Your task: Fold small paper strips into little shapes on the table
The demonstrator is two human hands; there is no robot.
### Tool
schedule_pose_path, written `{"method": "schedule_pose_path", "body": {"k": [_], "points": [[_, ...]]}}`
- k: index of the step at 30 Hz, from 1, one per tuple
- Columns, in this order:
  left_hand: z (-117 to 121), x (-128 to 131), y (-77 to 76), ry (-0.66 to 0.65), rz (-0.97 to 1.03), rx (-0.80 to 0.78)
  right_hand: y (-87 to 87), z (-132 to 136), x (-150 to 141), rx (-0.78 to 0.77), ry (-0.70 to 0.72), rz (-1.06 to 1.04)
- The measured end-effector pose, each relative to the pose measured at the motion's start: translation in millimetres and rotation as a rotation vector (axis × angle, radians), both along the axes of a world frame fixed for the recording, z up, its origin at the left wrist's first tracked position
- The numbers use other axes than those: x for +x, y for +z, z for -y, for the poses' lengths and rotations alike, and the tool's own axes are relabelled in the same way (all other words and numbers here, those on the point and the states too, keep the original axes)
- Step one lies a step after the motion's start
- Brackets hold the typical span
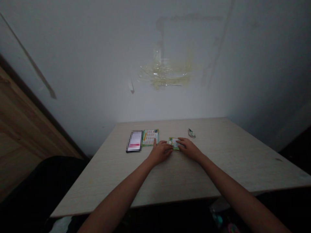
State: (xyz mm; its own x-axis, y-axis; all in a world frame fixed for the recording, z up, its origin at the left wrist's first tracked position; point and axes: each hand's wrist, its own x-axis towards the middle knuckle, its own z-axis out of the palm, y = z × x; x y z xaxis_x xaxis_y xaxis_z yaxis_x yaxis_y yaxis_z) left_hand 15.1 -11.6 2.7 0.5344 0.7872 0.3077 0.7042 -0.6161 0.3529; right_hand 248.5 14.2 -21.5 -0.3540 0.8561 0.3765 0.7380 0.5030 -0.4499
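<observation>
Looking down from the head camera, the only view, one sees both hands together at the middle of a pale table, working at a small piece of green and white paper that lies flat on the tabletop between them. The left hand comes in from its side with fingertips on the near left part of the paper and the thumb raised apart, over or against the edge of a printed leaflet. The right hand has its fingers loosely bent over the paper's right side. Both touch it, but whether either one pinches it or only presses cannot be told. The leaflet lies just beside a phone, its screen blurred, and a crumpled wrapper sits beyond the right hand. As for progress, the handling seems to be underway rather than finished, since all the contact is on the paper and neither hand is withdrawn. Whether the paper is one folded sheet or several layers is too small to tell, so what is done and what remains stays uncertain.
</observation>
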Motion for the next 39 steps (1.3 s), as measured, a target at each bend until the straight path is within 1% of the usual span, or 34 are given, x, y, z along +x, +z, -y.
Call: {"method": "schedule_pose_path", "body": {"k": [2,5,7,16,25,30,35,39], "points": [[-1,-1,-0.4,0.037,0.002,0.034,0.6,1,0,-0.01,0.008,-0.008],[-3,-3,-0.7,0.146,0.002,0.117,2.6,3,0,-0.021,0.015,-0.013],[-5,-5,-1.0,0.187,-0.01,0.132,3.6,3,0,-0.023,0.019,-0.005],[-10,-7,-4.9,0.177,-0.03,0.091,0.4,2,-1,0.031,0.034,0.038],[-9,-5,-2.6,0.198,-0.033,0.089,-5.7,-4,-6,0.112,0.049,0.081],[-9,-4,-2.6,0.203,-0.028,0.094,-6.5,-5,-10,0.114,0.042,0.118],[-8,-4,-0.2,0.208,-0.031,0.082,-6.7,-4,-10,0.101,0.053,0.082],[-7,-4,1.4,0.219,-0.027,0.068,-4.0,-3,-10,0.085,0.067,-0.022]]}}
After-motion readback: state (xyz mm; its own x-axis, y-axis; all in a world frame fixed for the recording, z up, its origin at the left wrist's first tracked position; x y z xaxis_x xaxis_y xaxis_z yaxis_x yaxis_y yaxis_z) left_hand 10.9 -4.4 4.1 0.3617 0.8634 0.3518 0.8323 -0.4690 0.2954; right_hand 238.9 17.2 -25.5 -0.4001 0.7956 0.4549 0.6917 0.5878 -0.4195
